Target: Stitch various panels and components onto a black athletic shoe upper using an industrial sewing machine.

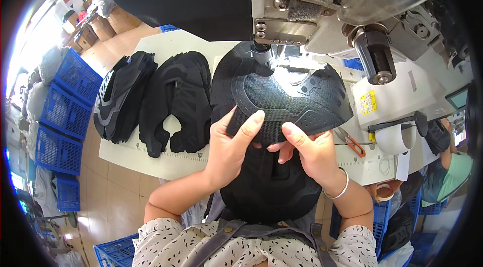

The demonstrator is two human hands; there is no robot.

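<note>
At the left of the frame, a column of blue slatted plastic crates [63,111] stands on a tan tiled floor [113,186]. Left of centre, on a pale tabletop with a ruler-like marked edge [123,159], sits a stack of black and grey flat cut pieces [123,101]. Just right of it lies a second stack of black U-shaped fabric pieces [193,96].

In the centre, the left hand [226,149] grips the near edge of a black, mesh-textured curved shoe upper [271,98], thumb on top. This upper is in the middle of the frame, under a metal sewing machine head [284,30], brightly lit near its far edge. Below the hands, a black fabric piece [271,199] hangs between the forearms; whether it joins the upper I cannot tell.

Right of it, the right hand [319,154] holds the same near edge, thumb above, fingers curled below; a silver bangle [343,184] circles the wrist. Just beyond are orange-handled snips [356,145], then a white machine housing with a yellow label [402,93]. At the far right, another person in pale green [459,174] is partly visible.
</note>
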